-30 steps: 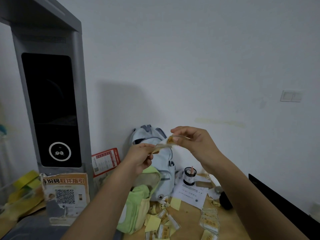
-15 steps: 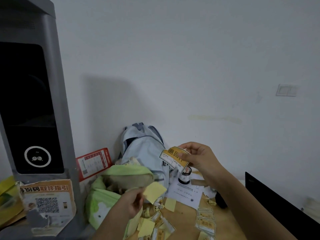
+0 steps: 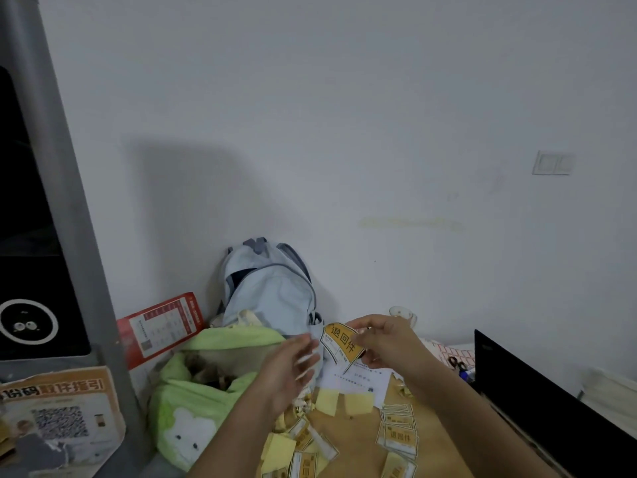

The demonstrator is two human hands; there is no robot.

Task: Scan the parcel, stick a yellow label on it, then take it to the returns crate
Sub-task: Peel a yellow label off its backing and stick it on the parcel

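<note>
My right hand (image 3: 387,343) pinches a yellow label (image 3: 341,345) with black characters, held up above the wooden table (image 3: 444,446). My left hand (image 3: 289,370) hovers just left of it, blurred, fingers spread and nothing in them. Plain yellow backing papers (image 3: 327,401) lie on the table under my hands. A stack of spare yellow labels (image 3: 398,434) lies nearer me on the right, and more labels (image 3: 303,465) are scattered at the bottom. No parcel or crate is in view.
A grey scanner kiosk (image 3: 44,236) with a dark screen stands at the left, a QR poster (image 3: 60,419) at its foot. A green bag (image 3: 193,401) and a pale blue backpack (image 3: 272,291) sit against the wall. A black monitor edge (image 3: 551,415) is at the right.
My hands separated the label from its backing and came down. My left hand dropped the plain yellow backing paper and is now empty; the view turned slightly right and down.
</note>
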